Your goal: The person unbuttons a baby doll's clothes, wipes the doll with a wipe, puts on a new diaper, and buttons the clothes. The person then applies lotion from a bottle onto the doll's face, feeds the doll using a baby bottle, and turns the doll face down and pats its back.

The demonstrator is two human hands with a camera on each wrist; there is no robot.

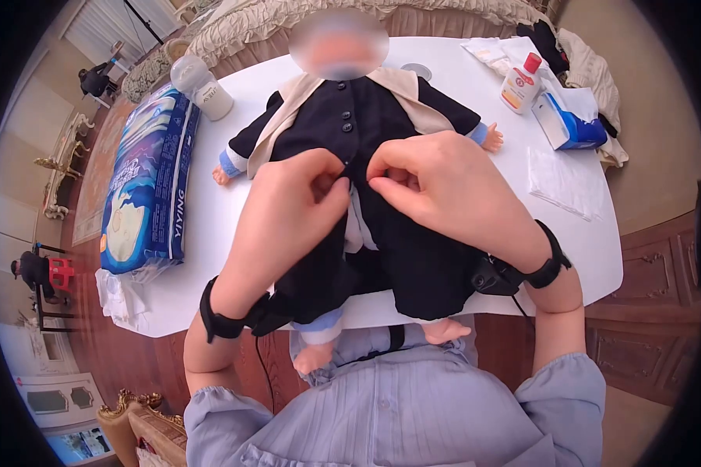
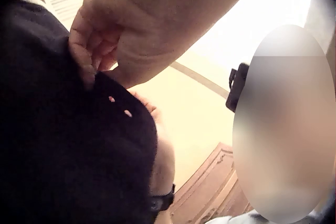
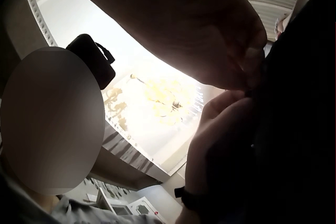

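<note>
Left hand (image 1: 292, 210) and right hand (image 1: 452, 183), knuckles up, meet nearly fingertip to fingertip over the front of a black garment (image 1: 385, 128). Each hand is narrow, its thumb and fingers pinching cloth at the garment's front edges. The garment is worn by a doll (image 1: 315, 356) lying face up on the white desk (image 1: 210, 226), its feet towards the person. Dark buttons (image 1: 346, 116) run along the chest, just beyond the fingertips. The left wrist view shows two small holes (image 2: 119, 106) near the cloth's edge, beside the pinching fingers. To the left of the left hand stands a blue YIYING pack (image 1: 152, 179); beyond the right hand, to its right, are a red-capped bottle (image 1: 520, 84) and a blue-and-white tissue box (image 1: 570, 121), with a folded white sheet (image 1: 565, 183) nearer.
</note>
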